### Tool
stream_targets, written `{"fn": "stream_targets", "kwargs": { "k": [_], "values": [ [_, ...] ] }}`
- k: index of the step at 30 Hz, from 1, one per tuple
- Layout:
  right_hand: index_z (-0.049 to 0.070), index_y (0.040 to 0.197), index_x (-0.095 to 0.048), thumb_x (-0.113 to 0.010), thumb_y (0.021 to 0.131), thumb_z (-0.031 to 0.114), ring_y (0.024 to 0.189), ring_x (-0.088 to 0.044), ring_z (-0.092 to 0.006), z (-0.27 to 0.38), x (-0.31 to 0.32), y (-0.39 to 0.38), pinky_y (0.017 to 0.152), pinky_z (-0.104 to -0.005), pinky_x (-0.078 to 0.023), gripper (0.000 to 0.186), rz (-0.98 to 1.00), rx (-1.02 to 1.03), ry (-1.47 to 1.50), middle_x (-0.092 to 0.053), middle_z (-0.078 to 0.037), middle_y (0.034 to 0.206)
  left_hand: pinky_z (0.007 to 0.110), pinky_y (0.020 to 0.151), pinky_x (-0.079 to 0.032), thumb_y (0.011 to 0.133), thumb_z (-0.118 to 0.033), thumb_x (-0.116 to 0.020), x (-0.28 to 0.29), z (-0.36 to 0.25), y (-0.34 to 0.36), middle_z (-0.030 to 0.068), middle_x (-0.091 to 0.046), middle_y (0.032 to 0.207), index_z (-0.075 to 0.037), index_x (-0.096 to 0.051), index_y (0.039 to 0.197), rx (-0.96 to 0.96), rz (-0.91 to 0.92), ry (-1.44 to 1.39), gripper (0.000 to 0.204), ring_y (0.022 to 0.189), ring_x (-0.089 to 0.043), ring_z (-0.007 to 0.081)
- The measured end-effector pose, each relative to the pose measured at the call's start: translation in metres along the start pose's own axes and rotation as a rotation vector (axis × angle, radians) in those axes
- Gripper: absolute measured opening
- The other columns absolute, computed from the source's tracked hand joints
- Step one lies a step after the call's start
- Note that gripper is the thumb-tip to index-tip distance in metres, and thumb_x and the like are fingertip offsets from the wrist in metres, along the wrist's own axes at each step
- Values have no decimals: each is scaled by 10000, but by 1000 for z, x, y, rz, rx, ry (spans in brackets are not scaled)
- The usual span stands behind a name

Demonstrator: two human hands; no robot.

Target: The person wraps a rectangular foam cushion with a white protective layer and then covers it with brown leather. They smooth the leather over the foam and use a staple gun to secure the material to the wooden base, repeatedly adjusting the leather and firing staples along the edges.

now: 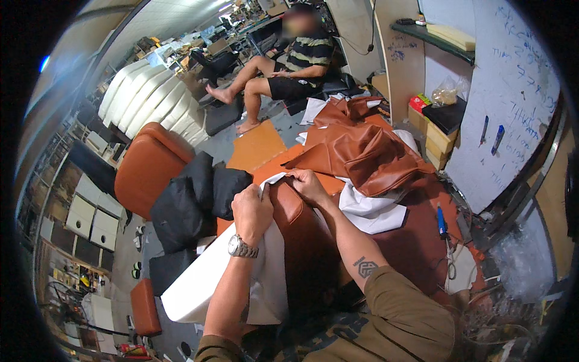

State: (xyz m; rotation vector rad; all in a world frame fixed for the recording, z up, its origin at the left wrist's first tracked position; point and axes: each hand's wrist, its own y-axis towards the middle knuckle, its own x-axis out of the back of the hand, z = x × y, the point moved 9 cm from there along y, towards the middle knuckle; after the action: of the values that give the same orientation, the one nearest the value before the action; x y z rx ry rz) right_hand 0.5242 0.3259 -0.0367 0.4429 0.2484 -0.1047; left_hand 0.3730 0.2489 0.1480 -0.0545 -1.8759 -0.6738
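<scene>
- Workshop floor, cluttered, with stacked white panels standing on it.
- Brown leather piece, apparently white-backed, before the person's torso; probably light, soft, slightly slippery, best gripped along its edge.
- Left hand and right hand, 2 altogether, each pinching its far edge.

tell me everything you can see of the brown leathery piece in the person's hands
The brown leathery piece looks smooth and slightly glossy, with a curved seam near the top. Its upper edge is gripped by the left hand and right hand. White material hangs to its left; whether that is its own backing is unclear. Its lower part lies in shadow.
</scene>
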Motion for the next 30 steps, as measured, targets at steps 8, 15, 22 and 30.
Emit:
{"fn": "stream_targets", "kwargs": {
  "k": [8,15,22,30],
  "values": [
    [9,1072,-759,-640,1065,98,903,-641,-72,-22,4,0,812,-263,-543,149,61,-141,45,-717,7,1012,545,793,-569,1000,-389,-718,-10,16,2,296,-728,869,25,-729,858,159,8,-28,438,875,-721,487],
    [4,1331,-679,-649,1087,167,1121,-653,-107,49,36,-45,970,-265,-522,295,-215,-79,-26,-716,-27,1211,524,820,-580,946,-504,-753,-16,17,-2,235,-771,868,-25,-769,988,137,5,-130,481,874,-748,438],
    [-26,1634,-368,-503,1067,695,1528,-451,-323,207,46,-146,1245,-452,-358,927,-585,780,-98,-419,-216,1670,518,846,-586,965,-584,-702,-14,18,0,252,-786,918,-28,-786,1010,149,41,-140,564,925,-762,435],
    [-48,1596,-448,-514,1011,786,1485,-509,-373,84,-25,-115,1252,-475,-356,1020,-95,105,-396,-533,-265,1581,500,910,-565,1061,-598,-577,-2,43,2,269,-777,974,-7,-785,1092,276,-55,-384,626,993,-752,427]
  ]
}}
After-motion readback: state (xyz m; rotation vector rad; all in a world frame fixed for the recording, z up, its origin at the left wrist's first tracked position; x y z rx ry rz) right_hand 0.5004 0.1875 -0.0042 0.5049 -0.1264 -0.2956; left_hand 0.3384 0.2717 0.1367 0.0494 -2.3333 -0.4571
